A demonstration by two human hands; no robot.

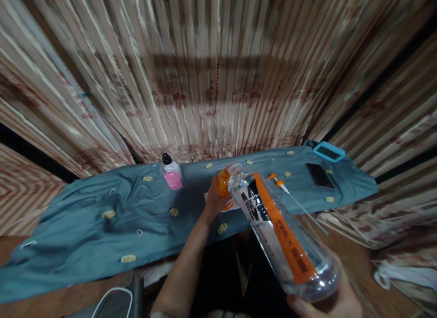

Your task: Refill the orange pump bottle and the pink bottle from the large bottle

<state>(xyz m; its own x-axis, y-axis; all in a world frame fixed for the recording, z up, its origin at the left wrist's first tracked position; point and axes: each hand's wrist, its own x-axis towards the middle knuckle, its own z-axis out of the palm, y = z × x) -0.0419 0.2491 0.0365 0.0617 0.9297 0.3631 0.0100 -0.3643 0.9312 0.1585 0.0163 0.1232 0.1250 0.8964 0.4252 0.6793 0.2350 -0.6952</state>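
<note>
My right hand is closed around the base of a large clear bottle with an orange, black and white label. The bottle is tilted, its neck end lower on the far side. Its mouth meets or overlaps the top of an orange bottle, and I cannot tell whether they touch. My left hand wraps round that orange bottle, whose lower part carries a white and orange label. To their right lies a pump dispenser with an orange head and a long pale tube.
A clear bottle with a pink label and black cap stands on the blue-green cloth to the left. At the right lie a black phone and a light-blue framed device. Striped curtains hang behind.
</note>
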